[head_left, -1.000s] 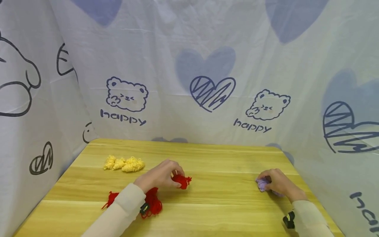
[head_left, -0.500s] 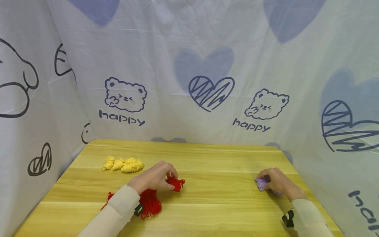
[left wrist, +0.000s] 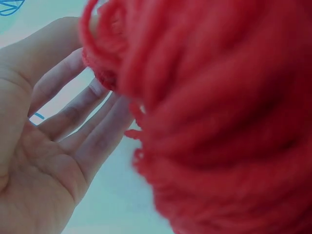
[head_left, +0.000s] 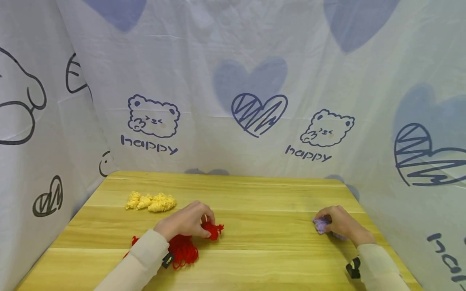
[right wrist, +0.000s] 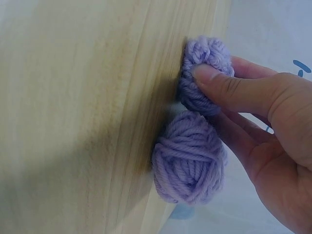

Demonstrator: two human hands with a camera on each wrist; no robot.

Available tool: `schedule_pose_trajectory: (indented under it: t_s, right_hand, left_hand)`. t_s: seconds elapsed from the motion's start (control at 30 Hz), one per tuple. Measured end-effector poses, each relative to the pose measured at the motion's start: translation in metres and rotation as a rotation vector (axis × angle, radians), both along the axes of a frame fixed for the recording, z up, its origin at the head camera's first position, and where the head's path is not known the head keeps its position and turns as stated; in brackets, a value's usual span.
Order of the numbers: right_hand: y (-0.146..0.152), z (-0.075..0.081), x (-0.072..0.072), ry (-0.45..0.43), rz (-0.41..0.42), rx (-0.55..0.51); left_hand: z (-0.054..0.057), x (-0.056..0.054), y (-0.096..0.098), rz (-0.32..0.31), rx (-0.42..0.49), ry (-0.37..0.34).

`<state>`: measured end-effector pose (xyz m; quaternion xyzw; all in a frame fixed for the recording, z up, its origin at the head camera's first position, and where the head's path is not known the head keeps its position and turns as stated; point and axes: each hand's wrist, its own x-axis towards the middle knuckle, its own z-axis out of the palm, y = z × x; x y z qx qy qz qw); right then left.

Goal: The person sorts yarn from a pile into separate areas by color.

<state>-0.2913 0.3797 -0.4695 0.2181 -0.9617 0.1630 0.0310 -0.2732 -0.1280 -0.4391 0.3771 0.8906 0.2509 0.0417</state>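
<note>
My left hand (head_left: pixel 183 222) pinches a small red yarn bundle (head_left: pixel 214 232) between thumb and fingers, low over the table. Below my left wrist lies a larger red yarn skein (head_left: pixel 183 251), partly covered by the sleeve. In the left wrist view that red skein (left wrist: pixel 234 122) fills the right side, blurred, and hides part of the fingers. My right hand (head_left: pixel 344 227) pinches a lilac yarn bundle (right wrist: pixel 202 73) at the table's right, with the thumb on its near face. Right beside it sits a lilac yarn ball (right wrist: pixel 190 161), mostly hidden in the head view.
Several yellow yarn bundles (head_left: pixel 151 202) lie in a row at the back left of the wooden table (head_left: pixel 262 210). Another bit of red yarn (head_left: pixel 135 240) shows left of my left sleeve. A printed white cloth (head_left: pixel 204 101) hangs behind and at both sides.
My left hand has moved left and slightly nearer with the small red bundle, toward the larger red skein. My right hand stays nearly still on the lilac yarn.
</note>
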Motion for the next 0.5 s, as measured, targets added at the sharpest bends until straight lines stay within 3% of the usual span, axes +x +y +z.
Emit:
schedule_pose_trajectory:
  t_s: [0.33,0.5]
  right_hand:
    - [0.0010,-0.0012,-0.0009,0.004,0.000,0.002]
    - [0.0008,-0.0018,-0.0011,-0.003,-0.011,0.000]
  left_hand:
    - [-0.0008,-0.0008,-0.0051,-0.018,-0.009,-0.067]
    - [0.0012,-0.0010,-0.0052,-0.018,-0.039,-0.139]
